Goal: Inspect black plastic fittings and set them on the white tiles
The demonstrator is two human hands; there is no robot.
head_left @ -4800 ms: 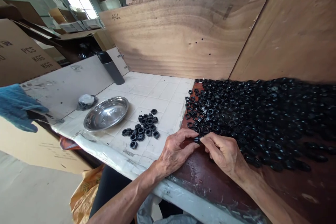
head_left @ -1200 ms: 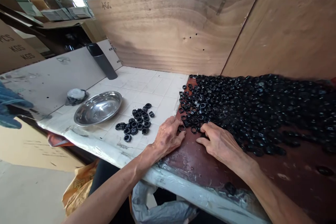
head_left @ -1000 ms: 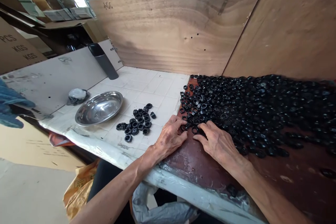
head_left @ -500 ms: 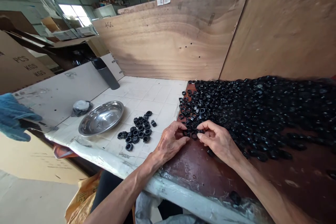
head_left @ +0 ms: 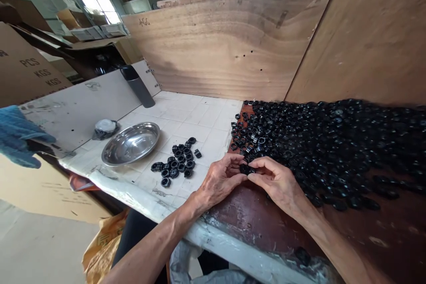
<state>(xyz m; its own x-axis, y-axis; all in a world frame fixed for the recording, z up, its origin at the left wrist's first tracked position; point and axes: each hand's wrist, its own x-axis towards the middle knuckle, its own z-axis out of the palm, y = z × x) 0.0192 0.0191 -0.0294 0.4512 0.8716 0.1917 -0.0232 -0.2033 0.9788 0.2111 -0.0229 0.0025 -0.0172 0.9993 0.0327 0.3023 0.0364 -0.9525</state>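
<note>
Here at the desk (head_left: 253, 226), left hand (head_left: 221, 177) and right hand (head_left: 278, 179) meet, fingertips pinching black plastic rings (head_left: 245, 169) between them, just beside the big ring pile (head_left: 333, 146); slick little parts, these; an uneven squeeze could shoot one loose; knuckles brushing the heap might send others sliding.

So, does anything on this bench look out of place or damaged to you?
A lone small black part lies near the front of the dark red tabletop, apart from the big heap of black rings, like a stray. The pale, film-like front edging also looks scuffed and wrinkled.
</note>
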